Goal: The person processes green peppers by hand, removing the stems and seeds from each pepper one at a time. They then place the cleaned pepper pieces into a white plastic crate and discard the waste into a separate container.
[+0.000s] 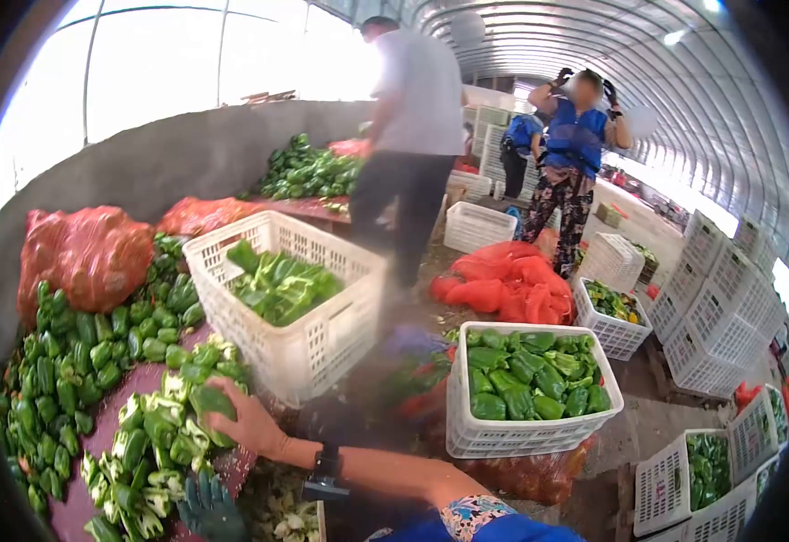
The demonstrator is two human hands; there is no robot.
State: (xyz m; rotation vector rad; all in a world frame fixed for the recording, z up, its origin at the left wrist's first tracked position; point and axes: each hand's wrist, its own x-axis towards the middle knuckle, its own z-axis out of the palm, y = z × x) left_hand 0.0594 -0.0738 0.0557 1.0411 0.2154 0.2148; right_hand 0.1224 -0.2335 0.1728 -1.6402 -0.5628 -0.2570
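Note:
My right hand [248, 423], bare with a dark strap on the wrist, reaches over the heap and is closed around a green bell pepper [214, 403]. Below it my left hand [209, 511], in a dark green glove, has its fingers spread beside the pile and holds nothing that I can see. Around both hands lie cut green peppers [146, 443] with pale insides showing, on a dark red surface [105, 432]. Whole green peppers [46, 379] are heaped to the left. Just beyond my right hand stands a white crate [308, 357] partly filled with peppers.
A full white crate [539, 434] sits on the right, near red net sacks [512, 285]. A filled red sack [87, 257] leans at the left wall. Crates are stacked [719, 307] at right. A blurred person [417, 99] stands behind the crate; others stand farther back.

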